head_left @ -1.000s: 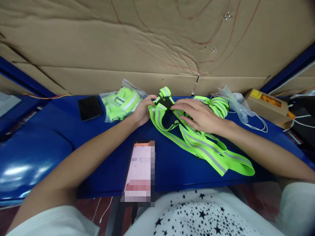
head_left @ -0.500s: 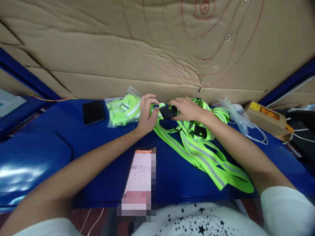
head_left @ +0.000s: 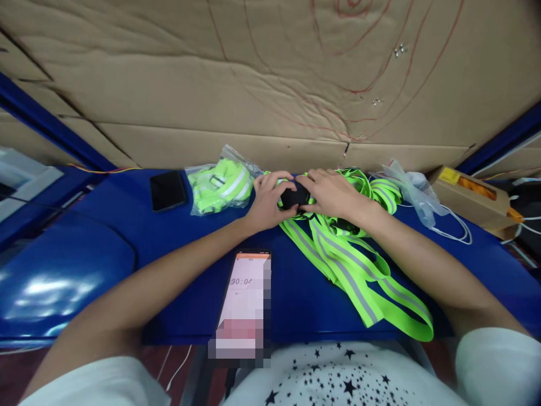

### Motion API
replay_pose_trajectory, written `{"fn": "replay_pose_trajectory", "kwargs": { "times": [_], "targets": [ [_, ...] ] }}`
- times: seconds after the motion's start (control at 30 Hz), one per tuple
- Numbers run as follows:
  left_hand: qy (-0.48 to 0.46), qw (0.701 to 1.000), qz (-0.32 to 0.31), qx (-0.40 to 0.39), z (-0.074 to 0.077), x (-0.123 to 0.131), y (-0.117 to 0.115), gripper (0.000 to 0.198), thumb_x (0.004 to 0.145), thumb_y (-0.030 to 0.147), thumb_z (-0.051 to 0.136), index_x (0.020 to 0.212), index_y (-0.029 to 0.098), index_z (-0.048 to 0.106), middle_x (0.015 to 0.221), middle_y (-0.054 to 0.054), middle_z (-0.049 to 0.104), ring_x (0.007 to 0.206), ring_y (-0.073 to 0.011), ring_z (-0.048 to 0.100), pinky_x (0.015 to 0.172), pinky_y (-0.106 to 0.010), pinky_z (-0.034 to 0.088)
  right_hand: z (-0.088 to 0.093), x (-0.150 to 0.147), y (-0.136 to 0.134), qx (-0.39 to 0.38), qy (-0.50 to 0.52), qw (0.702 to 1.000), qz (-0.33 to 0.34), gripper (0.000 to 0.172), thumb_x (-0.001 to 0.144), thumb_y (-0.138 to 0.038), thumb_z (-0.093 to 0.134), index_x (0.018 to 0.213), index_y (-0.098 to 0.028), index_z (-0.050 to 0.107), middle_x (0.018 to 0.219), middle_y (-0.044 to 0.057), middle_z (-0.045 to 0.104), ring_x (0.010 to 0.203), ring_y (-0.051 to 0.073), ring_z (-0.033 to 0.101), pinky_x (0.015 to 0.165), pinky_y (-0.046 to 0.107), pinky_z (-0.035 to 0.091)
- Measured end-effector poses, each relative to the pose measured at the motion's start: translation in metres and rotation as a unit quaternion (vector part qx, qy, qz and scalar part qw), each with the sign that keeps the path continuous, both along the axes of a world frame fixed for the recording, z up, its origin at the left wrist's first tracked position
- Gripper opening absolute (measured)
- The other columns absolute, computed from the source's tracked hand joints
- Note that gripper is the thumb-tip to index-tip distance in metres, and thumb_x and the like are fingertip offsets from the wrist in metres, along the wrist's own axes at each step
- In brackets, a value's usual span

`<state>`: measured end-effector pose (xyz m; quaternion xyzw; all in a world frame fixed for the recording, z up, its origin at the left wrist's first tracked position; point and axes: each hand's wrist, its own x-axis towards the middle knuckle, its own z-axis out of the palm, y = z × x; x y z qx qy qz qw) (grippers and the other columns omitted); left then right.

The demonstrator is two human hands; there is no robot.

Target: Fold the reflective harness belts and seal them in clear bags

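Note:
A black buckle [head_left: 295,195] on neon green straps with grey reflective stripes [head_left: 353,276] lies between my two hands. My left hand [head_left: 273,198] grips its left side, fingers curled over the top and thumb below. From the right, my right hand [head_left: 323,193] holds the same buckle between fingers and thumb. The straps trail from under my right hand toward the table's front edge. Left of my left hand is a clear plastic bag [head_left: 220,186] with a folded green strap inside.
A lit phone [head_left: 243,304] showing a timer lies at the front of the blue table [head_left: 177,282]. A black phone [head_left: 168,190] is at the back left. At the back right are a plastic wrapper [head_left: 422,206], white cable and cardboard box [head_left: 473,197]. Cardboard [head_left: 169,90] stands behind.
My left hand has moved right onto the buckle and closed on it. My right hand stays on the buckle's right side. The camera view has shifted slightly.

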<state>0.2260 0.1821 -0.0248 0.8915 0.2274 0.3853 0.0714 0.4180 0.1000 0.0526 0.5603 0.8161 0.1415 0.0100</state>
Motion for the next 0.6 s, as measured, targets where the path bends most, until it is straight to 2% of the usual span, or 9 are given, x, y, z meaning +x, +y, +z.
{"fn": "replay_pose_trajectory", "kwargs": {
  "times": [0.1,0.2,0.33,0.43,0.53,0.6],
  "targets": [
    [-0.005,1.0,-0.02,-0.006,0.004,0.001,-0.001,0.032,0.075,0.029,0.075,0.103,0.022,0.06,0.127,-0.01,0.064,0.121,-0.0299,0.059,0.109,-0.048,0.036,0.004,-0.001,-0.003,-0.016,0.002,1.0,0.0,0.057,0.092,-0.043,0.072,0.138,-0.014,0.055,0.126,0.018,0.065,0.112,0.036,0.065,0.087,0.038,0.044],
    [-0.001,0.998,-0.058,-0.022,0.021,0.0,-0.004,0.028,0.078,0.028,0.068,0.103,0.02,0.058,0.119,-0.011,0.066,0.114,-0.0261,0.062,0.101,-0.041,0.047,0.017,0.002,-0.008,-0.029,0.021,0.999,-0.006,0.054,0.093,-0.045,0.067,0.138,-0.015,0.058,0.124,0.017,0.067,0.108,0.033,0.067,0.083,0.036,0.043],
    [0.032,0.997,-0.057,-0.033,0.065,-0.008,-0.016,0.026,0.09,0.034,0.064,0.111,0.019,0.062,0.107,-0.006,0.073,0.099,-0.0203,0.07,0.093,-0.033,0.053,0.044,0.016,-0.017,-0.016,0.067,0.998,0.012,0.04,0.098,-0.041,0.057,0.129,-0.018,0.066,0.118,0.013,0.071,0.104,0.029,0.068,0.075,0.032,0.04],
    [0.02,0.998,-0.047,-0.027,0.103,-0.021,-0.026,0.031,0.092,0.04,0.068,0.116,0.02,0.067,0.11,-0.004,0.077,0.101,-0.019,0.072,0.093,-0.031,0.054,0.066,0.035,-0.024,0.02,0.127,0.991,0.036,0.036,0.102,-0.036,0.047,0.119,-0.016,0.071,0.107,0.011,0.074,0.096,0.025,0.068,0.077,0.032,0.042],
    [0.001,0.999,-0.043,0.004,0.137,-0.037,-0.028,0.028,0.097,0.042,0.064,0.11,0.019,0.073,0.11,-0.005,0.078,0.1,-0.0186,0.071,0.094,-0.032,0.055,0.086,0.067,-0.033,0.094,0.2,0.973,-0.064,0.04,0.102,-0.04,0.049,0.097,-0.01,0.074,0.082,0.008,0.071,0.075,0.021,0.064,0.074,0.033,0.045],
    [-0.047,0.998,-0.01,-0.037,0.158,-0.048,-0.022,0.038,0.102,0.049,0.056,0.109,0.015,0.072,0.107,-0.006,0.078,0.096,-0.0176,0.07,0.093,-0.035,0.056,0.098,0.095,-0.04,0.155,0.292,0.937,-0.114,0.04,0.1,-0.041,0.055,0.09,-0.007,0.074,0.079,0.007,0.071,0.074,0.02,0.064,0.076,0.033,0.048]
  ]
}}
